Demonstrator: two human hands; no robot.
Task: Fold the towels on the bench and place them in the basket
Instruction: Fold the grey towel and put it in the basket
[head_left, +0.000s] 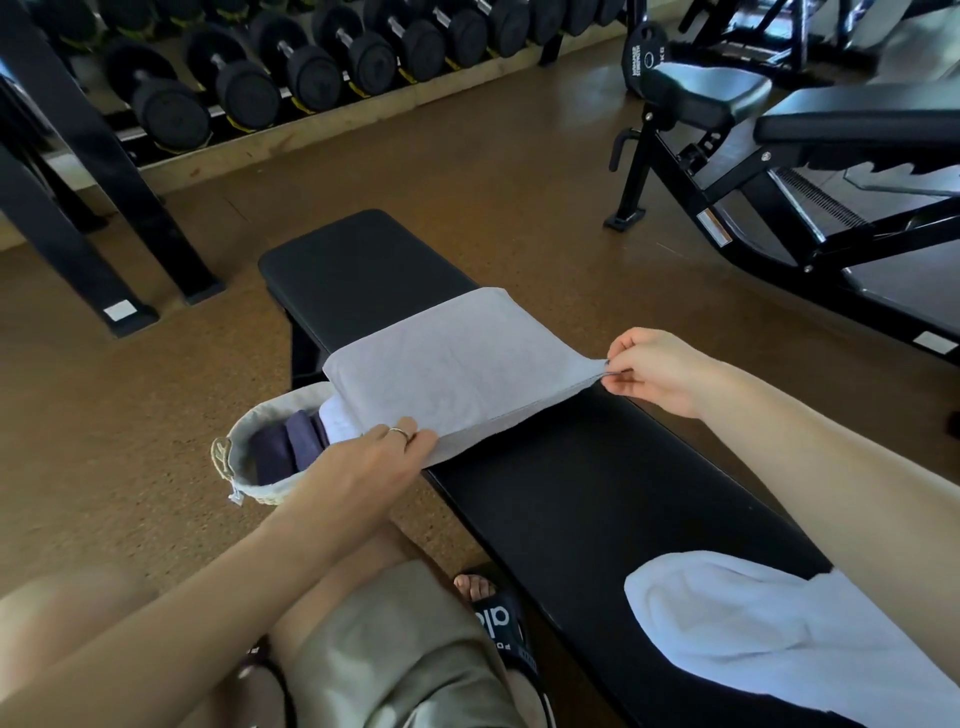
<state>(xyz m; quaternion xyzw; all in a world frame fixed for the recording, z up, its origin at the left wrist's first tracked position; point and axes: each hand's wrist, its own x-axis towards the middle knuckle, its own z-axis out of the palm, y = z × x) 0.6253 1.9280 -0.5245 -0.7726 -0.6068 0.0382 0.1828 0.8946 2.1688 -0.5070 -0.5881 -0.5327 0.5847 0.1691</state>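
A grey towel (447, 364) lies across the black bench (571, 499), its near edge lifted off the pad. My left hand (374, 462) grips the towel's near left corner, which hangs over the bench's left side. My right hand (654, 369) pinches the near right corner between thumb and fingers. A white towel (753, 639) lies crumpled on the bench's near end, partly under my right forearm. The woven basket (234, 457) with a light lining sits on the floor left of the bench. It holds dark blue folded towels (283, 447) and a white one (337, 421).
A dumbbell rack (260, 83) lines the far wall. An adjustable bench machine (779, 156) stands at the right. A black rack foot (130, 312) rests on the brown floor at left. My knees and a sandalled foot (493, 618) are beside the bench.
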